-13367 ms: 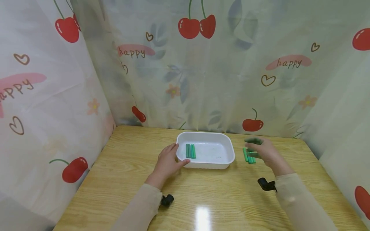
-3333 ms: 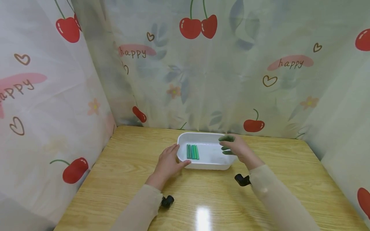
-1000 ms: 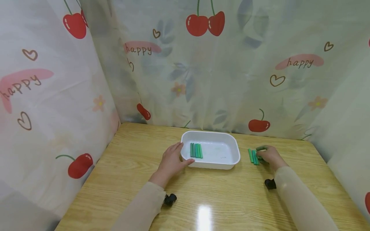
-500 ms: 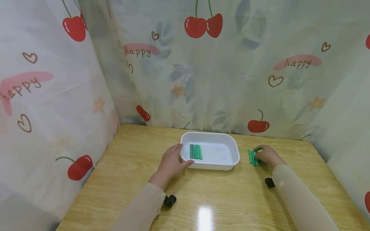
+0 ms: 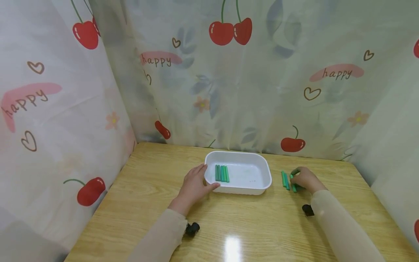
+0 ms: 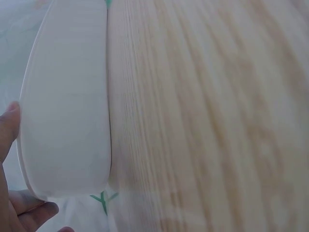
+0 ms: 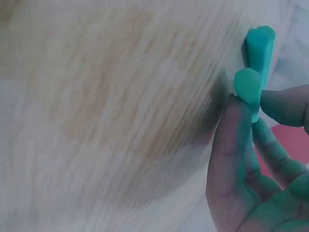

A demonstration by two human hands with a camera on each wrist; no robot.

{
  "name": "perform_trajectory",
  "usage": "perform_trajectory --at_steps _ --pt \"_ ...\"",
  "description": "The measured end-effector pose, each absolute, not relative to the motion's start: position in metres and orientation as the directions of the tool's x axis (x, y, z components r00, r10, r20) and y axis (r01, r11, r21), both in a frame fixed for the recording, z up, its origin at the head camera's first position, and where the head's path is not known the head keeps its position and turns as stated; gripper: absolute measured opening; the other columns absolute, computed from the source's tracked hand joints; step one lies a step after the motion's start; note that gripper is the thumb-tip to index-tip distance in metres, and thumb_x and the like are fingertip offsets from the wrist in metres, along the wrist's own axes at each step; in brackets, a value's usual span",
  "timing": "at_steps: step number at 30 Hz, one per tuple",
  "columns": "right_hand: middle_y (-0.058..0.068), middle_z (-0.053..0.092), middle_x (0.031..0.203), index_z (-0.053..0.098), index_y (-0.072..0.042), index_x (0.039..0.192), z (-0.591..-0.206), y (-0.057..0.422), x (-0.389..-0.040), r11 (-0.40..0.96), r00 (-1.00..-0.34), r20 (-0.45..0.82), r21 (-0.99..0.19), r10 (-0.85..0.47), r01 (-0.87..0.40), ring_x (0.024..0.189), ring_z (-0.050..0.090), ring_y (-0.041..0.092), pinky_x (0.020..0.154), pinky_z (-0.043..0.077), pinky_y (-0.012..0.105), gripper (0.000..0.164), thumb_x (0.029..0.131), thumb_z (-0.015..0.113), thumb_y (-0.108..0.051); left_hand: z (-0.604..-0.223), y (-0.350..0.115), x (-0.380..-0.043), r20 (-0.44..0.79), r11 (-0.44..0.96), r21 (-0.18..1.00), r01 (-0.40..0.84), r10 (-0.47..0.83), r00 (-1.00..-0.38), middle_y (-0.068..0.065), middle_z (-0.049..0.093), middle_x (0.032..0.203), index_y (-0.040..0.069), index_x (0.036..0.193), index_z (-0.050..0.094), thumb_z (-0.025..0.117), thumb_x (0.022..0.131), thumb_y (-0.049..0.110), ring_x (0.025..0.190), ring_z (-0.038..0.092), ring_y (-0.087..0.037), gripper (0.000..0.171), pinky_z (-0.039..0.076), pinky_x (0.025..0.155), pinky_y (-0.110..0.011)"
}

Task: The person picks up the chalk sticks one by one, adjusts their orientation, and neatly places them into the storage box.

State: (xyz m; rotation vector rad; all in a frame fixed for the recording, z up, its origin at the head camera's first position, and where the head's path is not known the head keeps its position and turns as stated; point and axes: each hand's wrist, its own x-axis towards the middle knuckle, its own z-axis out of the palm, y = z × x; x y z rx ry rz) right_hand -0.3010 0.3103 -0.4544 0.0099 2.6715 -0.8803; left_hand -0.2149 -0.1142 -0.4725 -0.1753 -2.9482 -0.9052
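Note:
My left hand (image 5: 194, 184) holds the left end of a white plastic tray (image 5: 240, 189), fingers at its left rim and thumb on the near rim. Inside the tray, several green pastel sticks (image 5: 222, 174) lie side by side at the left. My right hand (image 5: 306, 179) pinches one light green pastel stick (image 7: 247, 84) between thumb and fingers, close over the table right of the tray. Its fingers are stained green. Just left of it, other green pastel sticks (image 5: 285, 180) lie on the table; in the right wrist view, these sticks (image 7: 260, 46) show behind the held one.
The wood-grain table (image 5: 248, 225) carries the tray near its back edge. A patterned curtain (image 5: 229, 109) hangs behind and at both sides. Small black wrist cameras (image 5: 192, 229) are worn at both sleeves.
Over the longer span, the row of sticks in the tray has grown and my right hand has travelled between tray and table. Lately it has drawn one stick apart from the table group.

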Motion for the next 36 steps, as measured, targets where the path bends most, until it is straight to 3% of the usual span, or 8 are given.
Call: perform_trajectory --at_steps 12,16,36 --pt "0.018 0.062 0.107 0.036 0.011 0.143 -0.437 0.311 -0.283 0.550 -0.927 -0.355 -0.801 -0.120 0.235 0.086 0.062 0.023 0.077 0.056 0.040 0.058 0.093 0.059 -0.007 -0.470 -0.114 -0.213 0.098 0.816 0.562 0.138 0.099 -0.990 -0.012 0.037 0.158 0.005 0.154 0.037 0.070 0.085 0.062 0.145 0.031 -0.034 0.095 0.024 0.119 -0.051" --pt "0.010 0.060 0.099 0.037 0.009 0.144 -0.431 0.309 -0.279 0.522 -0.929 -0.350 -0.818 -0.122 0.240 0.082 0.062 0.020 0.077 0.057 0.039 0.058 0.094 0.061 -0.009 -0.473 -0.115 -0.215 0.115 0.823 0.547 0.150 0.103 -0.988 -0.012 0.039 0.157 0.005 0.154 0.038 0.069 0.085 0.063 0.145 0.032 -0.033 0.095 0.025 0.118 -0.050" --pt "0.008 0.056 0.107 0.030 0.008 0.147 -0.381 0.280 -0.265 0.318 -0.939 -0.254 -0.932 -0.232 0.173 0.088 0.065 0.017 0.083 0.058 0.035 0.061 0.098 0.062 -0.010 -0.471 -0.113 -0.214 0.117 0.818 0.554 0.153 0.105 -0.988 -0.012 0.039 0.157 0.005 0.154 0.038 0.071 0.086 0.060 0.144 0.033 -0.034 0.093 0.024 0.118 -0.052"
